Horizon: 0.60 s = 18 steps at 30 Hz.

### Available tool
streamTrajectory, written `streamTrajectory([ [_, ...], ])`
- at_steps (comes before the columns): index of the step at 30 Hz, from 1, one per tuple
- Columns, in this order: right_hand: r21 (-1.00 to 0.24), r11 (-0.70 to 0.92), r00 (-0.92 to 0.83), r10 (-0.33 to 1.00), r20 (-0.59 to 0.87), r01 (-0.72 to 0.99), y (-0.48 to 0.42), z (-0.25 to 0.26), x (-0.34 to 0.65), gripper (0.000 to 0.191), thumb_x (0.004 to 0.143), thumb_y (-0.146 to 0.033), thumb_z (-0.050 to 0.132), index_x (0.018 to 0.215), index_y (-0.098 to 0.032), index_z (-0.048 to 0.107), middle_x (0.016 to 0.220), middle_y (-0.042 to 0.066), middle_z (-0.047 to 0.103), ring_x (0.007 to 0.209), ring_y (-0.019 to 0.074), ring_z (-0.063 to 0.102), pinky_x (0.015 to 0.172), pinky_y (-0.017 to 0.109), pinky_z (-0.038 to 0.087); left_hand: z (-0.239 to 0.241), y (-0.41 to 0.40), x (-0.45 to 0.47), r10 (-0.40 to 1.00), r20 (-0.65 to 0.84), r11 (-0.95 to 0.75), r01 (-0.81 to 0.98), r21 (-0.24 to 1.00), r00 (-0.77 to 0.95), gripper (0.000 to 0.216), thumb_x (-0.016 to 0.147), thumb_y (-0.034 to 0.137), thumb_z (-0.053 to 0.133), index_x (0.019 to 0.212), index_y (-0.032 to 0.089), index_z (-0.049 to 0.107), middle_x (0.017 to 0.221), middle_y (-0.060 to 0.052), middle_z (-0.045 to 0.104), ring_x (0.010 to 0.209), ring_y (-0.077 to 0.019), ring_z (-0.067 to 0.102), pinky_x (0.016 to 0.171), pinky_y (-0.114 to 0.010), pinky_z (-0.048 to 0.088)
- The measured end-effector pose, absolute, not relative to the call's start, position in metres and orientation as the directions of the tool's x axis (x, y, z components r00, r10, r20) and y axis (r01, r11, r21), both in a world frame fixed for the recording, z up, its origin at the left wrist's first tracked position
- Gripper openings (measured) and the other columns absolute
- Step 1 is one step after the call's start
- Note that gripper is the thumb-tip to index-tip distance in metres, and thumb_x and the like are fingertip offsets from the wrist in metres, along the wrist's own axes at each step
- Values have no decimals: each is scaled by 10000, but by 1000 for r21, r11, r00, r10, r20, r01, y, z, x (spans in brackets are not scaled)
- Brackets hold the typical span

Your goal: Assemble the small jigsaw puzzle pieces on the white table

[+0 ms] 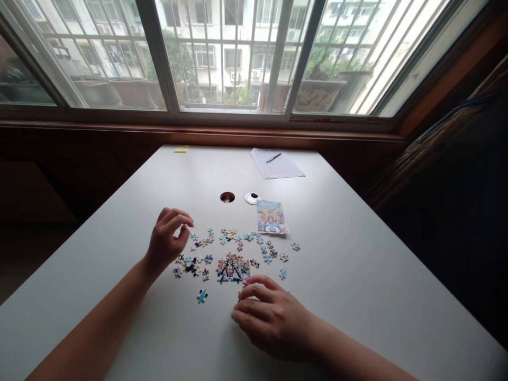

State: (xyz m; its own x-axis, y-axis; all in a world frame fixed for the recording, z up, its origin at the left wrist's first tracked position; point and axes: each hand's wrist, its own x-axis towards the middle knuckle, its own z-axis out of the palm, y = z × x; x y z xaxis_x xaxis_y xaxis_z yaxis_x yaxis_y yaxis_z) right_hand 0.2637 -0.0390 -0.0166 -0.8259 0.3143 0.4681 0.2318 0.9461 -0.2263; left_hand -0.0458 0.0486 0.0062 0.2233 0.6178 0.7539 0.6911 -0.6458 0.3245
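Seemingly partway, showing joined puzzle section (pixel 233 270) amid loose pieces (pixel 202 296), lower centre; half-curling empty-looking left hand (pixel 170 234); bending right hand (pixel 270 313), with unclear hold.

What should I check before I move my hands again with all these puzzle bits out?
1. Picture sheet face up: ok, it lies beyond the joined patch, to the right.
2. Left hand free of pieces: looks ok, none shows in its loosely curled fingers.
3. Right hand free of pieces: cannot tell, its own fingers hide what is under them.
4. All pieces joined: not ok, many loose pieces lie around the patch.
5. Round hole covered: not ok, it is open.
6. Pen away from the pieces: ok, it lies on the paper.
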Motion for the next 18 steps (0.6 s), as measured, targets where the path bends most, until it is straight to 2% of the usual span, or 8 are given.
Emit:
streamTrajectory([
  [2,-224,947,-823,314,474,232,-39,-17,264,169,907,-156,600,1068,-164,651,883,20,726,917,181,619,1036,411,448,19,47,-45,647,655,-705,634,319,390,214,867,5,567,907,199,650,921,-40,666,898,-199,570,812,-365,484],
  [6,-200,949,-811,313,494,245,-39,-18,265,170,891,-156,591,1049,-163,651,808,19,692,883,185,609,977,409,464,42,41,-40,608,360,-791,500,354,707,222,943,80,559,1075,224,664,999,-44,668,913,-174,588,788,-314,493],
  [10,-177,948,-811,317,492,263,-39,-19,266,178,876,-150,579,1041,-172,641,787,15,667,845,183,601,935,400,468,50,28,-37,579,192,-798,503,333,792,150,976,161,571,1064,237,666,992,-43,672,903,-178,595,769,-301,484],
  [13,-172,946,-809,325,489,276,-39,-17,267,181,879,-149,564,1045,-186,628,769,10,650,823,182,597,919,398,464,42,16,-43,567,124,-792,498,354,814,157,973,164,574,1060,249,673,968,-40,671,890,-180,603,773,-297,478],
  [18,-199,943,-793,331,511,265,-36,-12,268,194,882,-144,540,1057,-186,613,740,9,635,799,184,589,883,386,463,20,-1,-63,640,40,-708,569,418,768,205,961,140,572,1101,254,669,970,-49,654,846,-170,620,723,-258,477],
])
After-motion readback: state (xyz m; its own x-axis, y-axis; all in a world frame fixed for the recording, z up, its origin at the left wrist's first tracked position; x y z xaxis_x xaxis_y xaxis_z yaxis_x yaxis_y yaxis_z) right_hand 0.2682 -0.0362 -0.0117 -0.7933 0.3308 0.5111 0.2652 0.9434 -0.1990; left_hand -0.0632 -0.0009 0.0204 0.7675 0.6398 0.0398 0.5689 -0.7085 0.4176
